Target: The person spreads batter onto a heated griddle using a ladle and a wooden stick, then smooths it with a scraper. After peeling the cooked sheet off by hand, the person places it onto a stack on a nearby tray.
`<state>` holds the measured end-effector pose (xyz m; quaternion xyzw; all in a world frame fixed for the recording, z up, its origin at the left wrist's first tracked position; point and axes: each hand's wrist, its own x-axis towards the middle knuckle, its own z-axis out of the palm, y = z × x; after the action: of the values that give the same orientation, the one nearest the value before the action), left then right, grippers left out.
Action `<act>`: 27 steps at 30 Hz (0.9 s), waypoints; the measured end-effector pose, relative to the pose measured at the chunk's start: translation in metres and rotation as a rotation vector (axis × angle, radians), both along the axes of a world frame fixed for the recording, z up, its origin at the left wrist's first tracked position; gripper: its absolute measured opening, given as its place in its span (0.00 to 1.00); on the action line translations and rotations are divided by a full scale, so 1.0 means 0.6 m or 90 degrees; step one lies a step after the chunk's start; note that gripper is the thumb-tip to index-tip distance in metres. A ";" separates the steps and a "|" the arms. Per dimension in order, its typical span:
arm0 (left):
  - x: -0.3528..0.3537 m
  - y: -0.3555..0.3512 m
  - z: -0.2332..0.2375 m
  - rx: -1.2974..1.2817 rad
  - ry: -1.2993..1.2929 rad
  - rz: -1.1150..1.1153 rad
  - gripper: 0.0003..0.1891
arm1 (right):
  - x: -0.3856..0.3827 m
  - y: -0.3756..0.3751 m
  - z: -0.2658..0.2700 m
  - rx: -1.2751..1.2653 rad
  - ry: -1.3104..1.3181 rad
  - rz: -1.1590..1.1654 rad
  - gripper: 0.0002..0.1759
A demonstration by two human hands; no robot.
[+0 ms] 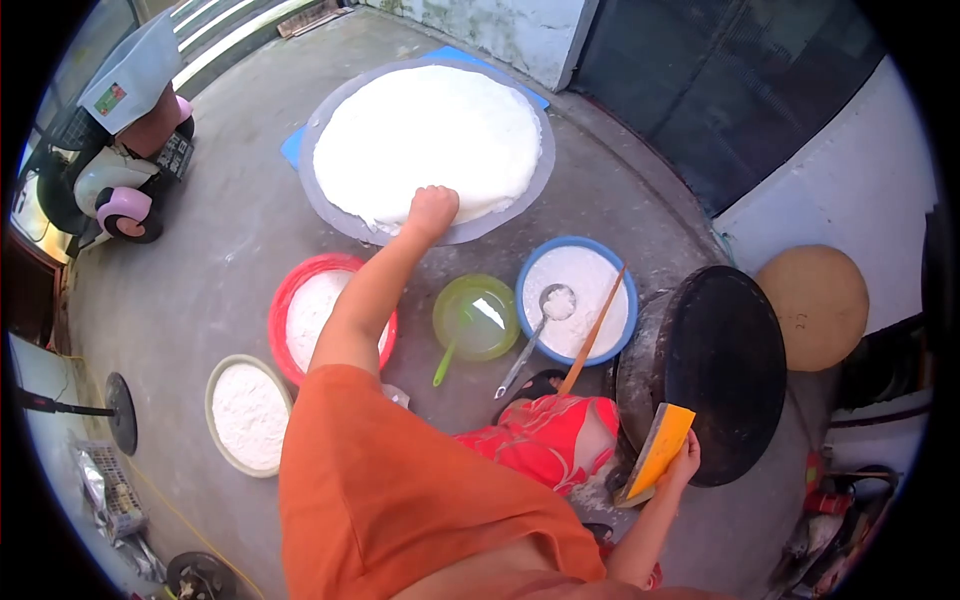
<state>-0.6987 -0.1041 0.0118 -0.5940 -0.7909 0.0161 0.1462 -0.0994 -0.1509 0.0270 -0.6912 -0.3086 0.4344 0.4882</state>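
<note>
My left hand [435, 210], fingers curled closed, is at the near edge of a wide, flat white round [430, 140]. This round lies on a grey circular sheet [318, 190]; what the fingers hold is hidden. My right hand [684, 463] grips an orange scraper [662, 450] with a greyish edge, beside a large black round griddle [725, 375]. Between my arms stand a green basin [448, 320] of cloudy liquid with a green-handled utensil [445, 362] and a blue basin [527, 300] of white powder. A metal ladle [530, 345] and a wooden stick [597, 328] rest across the blue basin.
A red basin [280, 315] and a pale basin [214, 400], both with white powder, stand left of my arm. Against the right wall leans a tan round board [815, 308]. A scooter [125, 190] is parked at the upper left. A crate [112, 490] lies lower left.
</note>
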 end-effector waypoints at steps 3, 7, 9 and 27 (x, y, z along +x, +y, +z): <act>0.000 0.020 -0.015 0.076 -0.014 -0.009 0.04 | -0.018 -0.008 0.011 -0.017 -0.001 -0.002 0.11; 0.004 0.035 -0.013 0.070 -0.047 -0.006 0.04 | -0.012 -0.004 -0.004 -0.009 0.002 0.013 0.12; 0.010 0.032 -0.014 0.074 -0.082 0.000 0.05 | -0.001 -0.005 -0.016 -0.013 0.002 0.014 0.12; -0.004 -0.035 -0.042 0.077 -0.040 -0.011 0.14 | -0.120 0.070 0.034 -0.108 0.237 0.102 0.32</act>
<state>-0.7013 -0.1250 -0.0133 -0.5910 -0.7895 -0.0518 0.1571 -0.1713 -0.1090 0.0472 -0.6108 -0.2298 0.6164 0.4407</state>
